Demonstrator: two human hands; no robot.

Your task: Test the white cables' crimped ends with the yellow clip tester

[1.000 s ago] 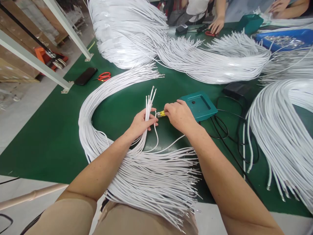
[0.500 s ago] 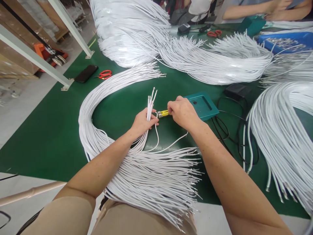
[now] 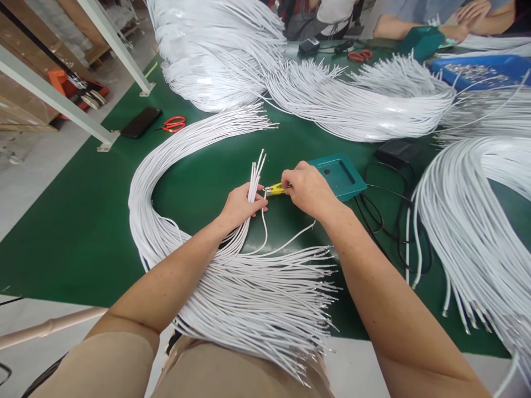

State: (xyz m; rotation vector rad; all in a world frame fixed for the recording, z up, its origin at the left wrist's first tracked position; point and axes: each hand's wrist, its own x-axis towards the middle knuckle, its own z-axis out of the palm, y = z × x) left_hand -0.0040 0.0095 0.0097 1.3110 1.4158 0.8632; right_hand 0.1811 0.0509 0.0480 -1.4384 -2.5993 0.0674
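My left hand (image 3: 244, 204) is closed around several white cables (image 3: 254, 188), their metal tips pointing up. One cable end bends beside its fingertips and meets the metal tip of a yellow-handled tool (image 3: 275, 189). My right hand (image 3: 306, 185) grips that tool, its fingers wrapped over the handle. Whether the tip touches the cable end is too small to tell. A teal tray (image 3: 341, 176) lies just behind my right hand. Below both hands, a large bundle of white cables (image 3: 265, 298) spreads across the table's front edge and curves round to the left.
Red scissors (image 3: 173, 124) and a black phone (image 3: 141, 122) lie at the back left of the green table (image 3: 74, 221). More cable bundles (image 3: 373, 113) fill the back and right. A black adapter (image 3: 397, 153) with cords lies right. Across the table are a person's hands (image 3: 473, 14) and a blue tray (image 3: 508, 67).
The whole view has shifted slightly. My hands keep nearly the same pose around the cables and the tool. Across the table, the other person's hands have moved.
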